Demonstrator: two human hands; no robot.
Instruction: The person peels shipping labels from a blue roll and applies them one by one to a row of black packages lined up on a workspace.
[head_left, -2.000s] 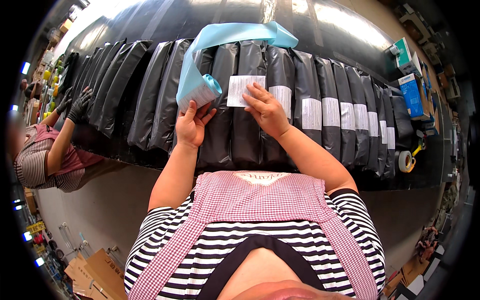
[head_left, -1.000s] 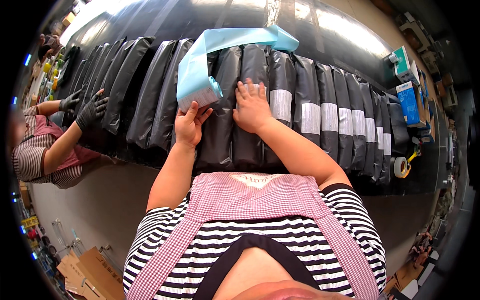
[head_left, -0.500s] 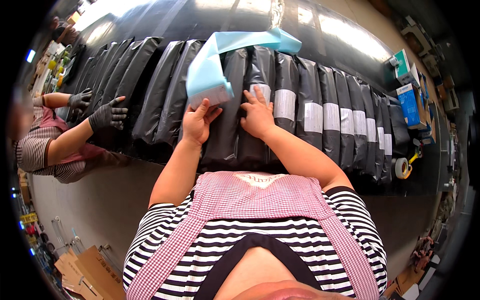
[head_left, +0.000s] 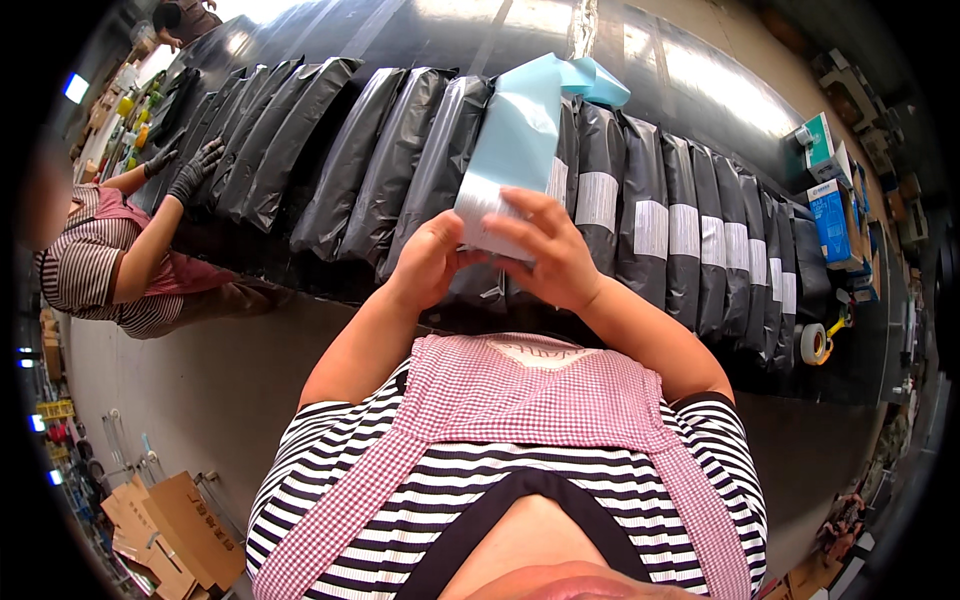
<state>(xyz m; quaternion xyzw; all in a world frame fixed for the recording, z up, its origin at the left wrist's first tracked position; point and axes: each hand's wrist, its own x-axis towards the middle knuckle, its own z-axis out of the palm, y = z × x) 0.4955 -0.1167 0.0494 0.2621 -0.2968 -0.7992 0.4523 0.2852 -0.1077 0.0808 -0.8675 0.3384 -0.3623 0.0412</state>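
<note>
Pale blue label strip (head_left: 505, 150) has lifted off the black bags (head_left: 640, 215); left hand (head_left: 425, 262) and right hand (head_left: 550, 250) now pinch its end, likely peeling another label.

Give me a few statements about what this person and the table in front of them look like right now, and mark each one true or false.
1. Both hands hold the light blue label strip. True: the left hand and the right hand grip its lower end.
2. The black bags stand in neat separate stacks. False: they lie in one overlapping row along the black table.
3. Every bag carries a white label. False: only those to the right show white labels; those to the left are bare.
4. A tape roll lies at the right end of the row. True.
5. The co-worker at the left works bare-handed. False: dark gloves cover the hands.
</note>
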